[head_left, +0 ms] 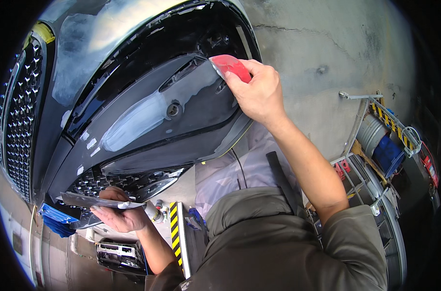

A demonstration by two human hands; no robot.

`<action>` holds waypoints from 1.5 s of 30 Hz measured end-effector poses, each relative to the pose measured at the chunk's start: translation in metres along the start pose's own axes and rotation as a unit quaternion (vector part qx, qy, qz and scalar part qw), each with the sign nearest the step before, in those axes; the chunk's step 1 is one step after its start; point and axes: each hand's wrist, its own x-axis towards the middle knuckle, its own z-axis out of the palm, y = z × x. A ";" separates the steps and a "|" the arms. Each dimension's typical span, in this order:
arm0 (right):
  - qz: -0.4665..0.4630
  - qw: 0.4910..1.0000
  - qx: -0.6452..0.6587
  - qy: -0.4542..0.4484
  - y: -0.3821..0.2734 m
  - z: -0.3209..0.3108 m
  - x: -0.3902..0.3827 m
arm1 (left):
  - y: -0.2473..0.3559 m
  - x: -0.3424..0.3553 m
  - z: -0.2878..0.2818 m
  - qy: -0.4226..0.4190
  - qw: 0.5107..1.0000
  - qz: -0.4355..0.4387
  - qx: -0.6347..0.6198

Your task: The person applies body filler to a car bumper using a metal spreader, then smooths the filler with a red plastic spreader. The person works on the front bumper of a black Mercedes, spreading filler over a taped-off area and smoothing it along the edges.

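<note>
My right hand (260,89) grips a red putty spreader (232,68) between thumb and fingers. The spreader's edge meets the dark car bumper (147,92) near the upper end of a slot, or sits just above it; I cannot tell which. Pale grey filler (138,119) is smeared in a long patch on the bumper, around a round hole (174,109). Low on the left, my left hand (118,216) is closed on a thin flat plate (91,200), seen nearly edge-on, with a light smear at its right end.
A studded black grille (24,111) stands at far left, with yellow tape (43,31) above it. A blue cloth (58,225) hangs below. To the right are a metal rack (371,184) and a grey bucket (373,131). A yellow-black striped strip (175,233) lies near my left arm.
</note>
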 end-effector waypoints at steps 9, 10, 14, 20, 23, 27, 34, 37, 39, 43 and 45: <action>-0.024 0.999 0.013 -0.026 -0.032 0.017 -0.024 | 0.004 0.002 0.003 -0.028 0.999 -0.016 -0.003; -0.025 0.999 0.021 -0.037 -0.033 0.015 -0.024 | 0.004 0.002 0.004 -0.014 1.000 -0.022 0.001; 0.084 0.995 0.039 -0.033 -0.020 -0.001 -0.006 | 0.004 0.002 0.006 0.004 1.000 -0.019 -0.012; 0.005 1.000 0.003 -0.002 -0.003 0.006 0.010 | 0.003 0.002 0.007 0.001 1.000 -0.006 -0.003; -0.011 1.000 -0.004 0.013 -0.010 0.009 0.003 | 0.002 0.002 0.007 0.003 1.000 -0.005 0.005; 0.009 1.000 -0.008 -0.027 -0.029 0.010 -0.011 | 0.004 0.001 0.006 -0.027 0.999 -0.013 -0.010; -0.090 0.993 0.064 -0.040 -0.058 0.034 -0.045 | 0.006 0.000 0.003 -0.026 0.999 -0.029 0.009; -0.068 0.992 0.062 -0.083 -0.048 0.023 -0.036 | 0.004 0.001 0.004 -0.028 0.999 -0.022 -0.008; 0.035 0.993 0.082 -0.081 -0.034 0.008 -0.024 | 0.003 0.002 0.005 -0.025 1.000 -0.011 -0.012; 0.063 0.997 0.044 -0.029 -0.001 -0.013 0.009 | 0.001 0.002 0.008 0.003 1.000 0.001 -0.002; 0.013 1.000 0.016 -0.023 0.009 -0.012 0.015 | 0.001 0.001 0.009 0.014 1.000 0.000 0.000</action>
